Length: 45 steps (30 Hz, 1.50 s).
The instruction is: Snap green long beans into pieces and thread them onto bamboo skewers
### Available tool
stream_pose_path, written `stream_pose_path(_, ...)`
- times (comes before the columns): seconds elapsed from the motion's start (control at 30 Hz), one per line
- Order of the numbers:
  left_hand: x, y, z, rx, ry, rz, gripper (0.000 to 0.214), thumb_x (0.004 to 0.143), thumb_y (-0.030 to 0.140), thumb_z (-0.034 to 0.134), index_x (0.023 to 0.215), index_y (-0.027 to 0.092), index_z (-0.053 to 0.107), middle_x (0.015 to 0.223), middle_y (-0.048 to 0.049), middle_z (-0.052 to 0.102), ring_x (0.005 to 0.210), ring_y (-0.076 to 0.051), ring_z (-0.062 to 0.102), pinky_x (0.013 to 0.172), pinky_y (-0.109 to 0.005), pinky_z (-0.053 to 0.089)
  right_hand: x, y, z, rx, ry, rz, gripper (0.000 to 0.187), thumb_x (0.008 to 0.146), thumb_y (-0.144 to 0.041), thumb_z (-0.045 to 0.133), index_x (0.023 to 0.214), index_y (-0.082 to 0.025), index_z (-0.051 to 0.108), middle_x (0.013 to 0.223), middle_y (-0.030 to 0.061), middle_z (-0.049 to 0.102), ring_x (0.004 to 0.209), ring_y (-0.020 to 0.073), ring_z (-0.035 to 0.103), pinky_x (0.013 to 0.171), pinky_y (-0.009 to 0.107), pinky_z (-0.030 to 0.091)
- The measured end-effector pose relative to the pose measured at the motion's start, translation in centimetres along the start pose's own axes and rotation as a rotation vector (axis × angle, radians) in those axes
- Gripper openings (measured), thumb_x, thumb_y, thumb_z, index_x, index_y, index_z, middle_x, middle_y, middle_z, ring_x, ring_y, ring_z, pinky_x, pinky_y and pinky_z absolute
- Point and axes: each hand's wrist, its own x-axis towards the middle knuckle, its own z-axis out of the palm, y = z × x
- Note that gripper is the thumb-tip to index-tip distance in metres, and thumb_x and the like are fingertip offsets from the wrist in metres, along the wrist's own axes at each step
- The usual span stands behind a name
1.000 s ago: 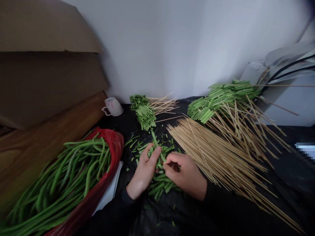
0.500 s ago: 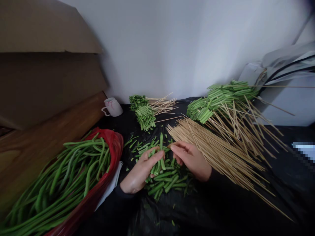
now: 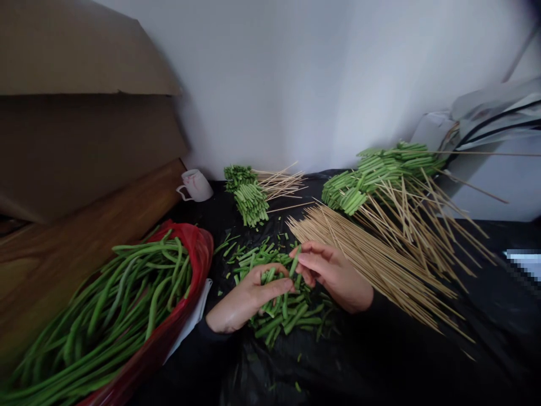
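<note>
My left hand [image 3: 260, 293] is closed around several cut long bean pieces [image 3: 269, 275], low over a pile of more cut pieces [image 3: 291, 318]. Close beside it, the fingers of my right hand [image 3: 332, 273] pinch one slanted long bean piece [image 3: 295, 263], whose lower end is near my left thumb. Whether a skewer is also in my right fingers cannot be made out. Just right of that hand lies a thick spread of bare bamboo skewers [image 3: 372, 259].
A red plastic bag [image 3: 203, 242] of whole long beans [image 3: 127, 282] sits at left, below a white mug [image 3: 196, 185]. Skewered bean pieces are stacked at back centre [image 3: 251, 204] and back right [image 3: 380, 169]. A cardboard box [image 3: 84, 135] stands far left; black plastic [image 3: 262, 372] covers the surface.
My right fingers, earlier pointed at the upright bean piece in my left hand, now pinch a slanted piece. My left hand has shifted slightly right, its thumb stretched further across.
</note>
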Motion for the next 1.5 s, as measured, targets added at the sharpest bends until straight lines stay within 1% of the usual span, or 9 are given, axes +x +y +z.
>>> stream_pose_path(0.13,0.0,0.0,0.1,-0.016,0.059,0.062,0.029,0.079,0.044,0.069,0.079,0.016,0.060,0.064,0.0032,0.050,0.054,-0.008,0.041,0.049,-0.019,0.033,-0.1,-0.5,-0.3,-0.129,0.020,-0.076,0.017,0.082,-0.035,0.066,0.085,-0.019,0.064,0.066,-0.0027,0.064,0.051,0.0074,0.052,0.051,0.022,0.041)
stream_pose_path(0.27,0.1,-0.2,0.6,-0.170,0.259,0.129,0.025,0.080,0.038,0.069,0.078,0.016,0.057,0.061,0.0047,0.049,0.053,-0.007,0.043,0.050,-0.018,0.035,-0.4,-0.8,0.0,-0.242,0.040,-0.091,0.013,0.081,-0.030,0.067,0.083,-0.019,0.061,0.068,-0.0014,0.066,0.053,0.0089,0.054,0.052,0.023,0.043)
stream_pose_path(0.37,0.2,-0.3,0.9,-0.330,0.337,0.172,0.022,0.080,0.034,0.070,0.079,0.017,0.056,0.061,0.0052,0.050,0.052,-0.006,0.043,0.048,-0.017,0.036,-0.6,-0.3,0.5,-0.206,0.046,-0.104,0.014,0.081,-0.031,0.066,0.085,-0.018,0.060,0.070,-0.0004,0.068,0.051,0.0091,0.056,0.051,0.024,0.044)
stream_pose_path(0.57,0.2,-0.1,1.0,-0.548,0.347,0.215,0.021,0.081,0.034,0.069,0.083,0.017,0.056,0.061,0.0066,0.047,0.046,-0.004,0.035,0.041,-0.015,0.029,-1.0,0.9,1.5,-0.016,-0.058,0.030,0.019,0.081,-0.034,0.067,0.083,-0.017,0.057,0.073,0.0017,0.071,0.050,0.0092,0.059,0.049,0.023,0.045)
stream_pose_path(0.77,0.7,-0.2,1.3,-0.485,0.405,0.260,0.026,0.086,0.037,0.061,0.072,0.018,0.049,0.056,0.0071,0.040,0.045,-0.006,0.029,0.040,-0.017,0.025,-1.0,0.6,1.4,0.013,-0.090,0.038,0.020,0.082,-0.034,0.067,0.083,-0.018,0.056,0.071,0.0013,0.071,0.050,0.0083,0.058,0.049,0.021,0.043)
stream_pose_path(0.93,1.0,-0.8,1.5,-0.268,0.583,0.350,0.027,0.087,0.036,0.059,0.070,0.017,0.053,0.058,0.0049,0.047,0.049,-0.007,0.037,0.045,-0.018,0.032,-0.7,0.9,1.2,0.023,-0.090,0.050,0.021,0.081,-0.035,0.068,0.082,-0.017,0.057,0.070,0.0011,0.071,0.048,0.0077,0.056,0.047,0.020,0.041)
stream_pose_path(1.03,1.1,-0.9,1.3,-0.212,0.611,0.372,0.029,0.087,0.037,0.058,0.068,0.016,0.056,0.058,0.0033,0.051,0.050,-0.008,0.041,0.046,-0.019,0.034,-0.7,0.9,1.1,0.035,-0.080,0.054,0.021,0.081,-0.035,0.069,0.081,-0.017,0.057,0.069,0.0008,0.070,0.047,0.0072,0.056,0.046,0.020,0.040)
stream_pose_path(1.27,1.3,0.2,-0.9,-0.502,0.789,0.347,0.021,0.080,0.033,0.065,0.071,0.015,0.057,0.071,0.0022,0.061,0.044,-0.003,0.036,0.040,-0.017,0.026,-0.4,0.6,0.4,0.148,-0.042,0.080,0.025,0.076,-0.036,0.074,0.080,-0.017,0.058,0.067,0.0002,0.070,0.047,0.0070,0.053,0.045,0.019,0.038)
stream_pose_path(1.5,0.9,-0.3,0.0,-0.270,0.517,0.308,0.027,0.070,0.032,0.080,0.089,0.016,0.070,0.064,0.0030,0.061,0.054,-0.007,0.050,0.050,-0.017,0.038,-0.3,0.9,0.3,0.292,-0.142,0.180,0.025,0.078,-0.037,0.074,0.079,-0.016,0.060,0.070,-0.0007,0.069,0.049,0.0050,0.052,0.047,0.018,0.038)
